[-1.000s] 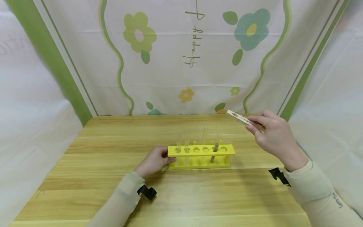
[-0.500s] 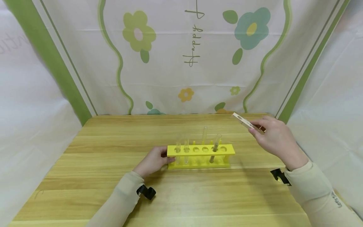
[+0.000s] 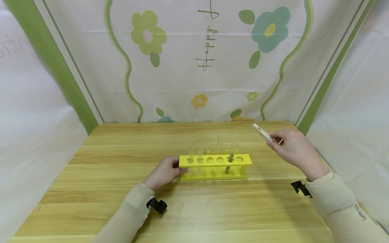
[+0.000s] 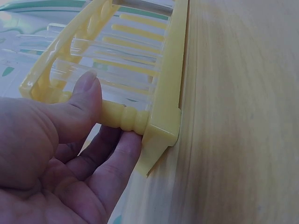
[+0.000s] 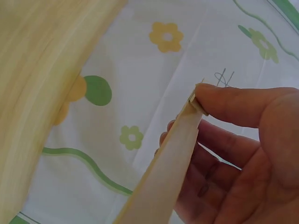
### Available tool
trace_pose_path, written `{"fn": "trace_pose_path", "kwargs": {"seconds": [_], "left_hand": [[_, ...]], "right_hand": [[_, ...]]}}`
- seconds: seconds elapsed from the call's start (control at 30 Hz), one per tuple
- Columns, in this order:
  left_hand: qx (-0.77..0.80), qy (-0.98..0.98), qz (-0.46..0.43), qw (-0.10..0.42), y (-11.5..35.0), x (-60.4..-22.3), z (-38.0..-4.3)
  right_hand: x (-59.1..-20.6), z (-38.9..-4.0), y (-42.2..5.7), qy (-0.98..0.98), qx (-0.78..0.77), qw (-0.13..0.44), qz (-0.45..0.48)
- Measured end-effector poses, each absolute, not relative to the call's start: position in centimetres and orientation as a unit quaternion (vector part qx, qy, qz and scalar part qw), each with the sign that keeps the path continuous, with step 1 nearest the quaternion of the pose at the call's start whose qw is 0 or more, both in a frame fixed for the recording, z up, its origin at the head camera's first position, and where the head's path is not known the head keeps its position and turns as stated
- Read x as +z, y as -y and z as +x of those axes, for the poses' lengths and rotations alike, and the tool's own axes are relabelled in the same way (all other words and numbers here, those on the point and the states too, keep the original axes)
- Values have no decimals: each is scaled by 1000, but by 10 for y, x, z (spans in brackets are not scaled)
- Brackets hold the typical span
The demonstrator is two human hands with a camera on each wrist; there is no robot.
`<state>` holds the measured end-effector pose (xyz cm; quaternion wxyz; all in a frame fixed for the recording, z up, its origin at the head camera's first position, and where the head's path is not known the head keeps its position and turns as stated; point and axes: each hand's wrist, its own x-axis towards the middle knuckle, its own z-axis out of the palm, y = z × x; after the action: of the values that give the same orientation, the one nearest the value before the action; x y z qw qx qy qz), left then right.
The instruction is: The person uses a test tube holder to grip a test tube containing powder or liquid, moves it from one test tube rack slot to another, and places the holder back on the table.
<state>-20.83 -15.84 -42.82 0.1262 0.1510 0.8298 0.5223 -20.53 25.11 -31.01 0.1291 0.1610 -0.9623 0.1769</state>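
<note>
A yellow test tube rack [image 3: 214, 165] stands on the wooden table. My left hand [image 3: 162, 172] grips its left end; in the left wrist view, thumb and fingers close about the end post [image 4: 114, 113]. Two clear test tubes [image 3: 200, 152] occupy the leftmost holes. A tube with dark contents [image 3: 231, 157] leans in a hole toward the right, and another clear tube [image 3: 219, 142] rises behind the top plate. Right of the rack and above the table, my right hand [image 3: 291, 148] pinches a wooden test tube clamp [image 3: 262, 132]. Nothing is between the clamp's far ends.
The wooden tabletop [image 3: 206, 209] reaches back to a white curtain [image 3: 179, 67] printed with flowers. More white sheeting [image 3: 349, 118] hangs at both sides. Short yellow pegs [image 3: 226, 152] show behind the rack's top plate.
My right hand has shifted a little to the right and lower with the clamp, away from the rack. My left hand and the rack stay in place.
</note>
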Motion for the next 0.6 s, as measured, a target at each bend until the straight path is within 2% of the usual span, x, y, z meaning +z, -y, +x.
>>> {"fn": "trace_pose_path", "kwargs": {"seconds": [0.43,0.6], "left_hand": [[523,-830,147,127,158,-429,-208],[520,-832,149,127,158,-429,-209]], "right_hand": [[-331,-221,-261,976,158,78,126],[-339,-228,-267,980,163,38,106]]}}
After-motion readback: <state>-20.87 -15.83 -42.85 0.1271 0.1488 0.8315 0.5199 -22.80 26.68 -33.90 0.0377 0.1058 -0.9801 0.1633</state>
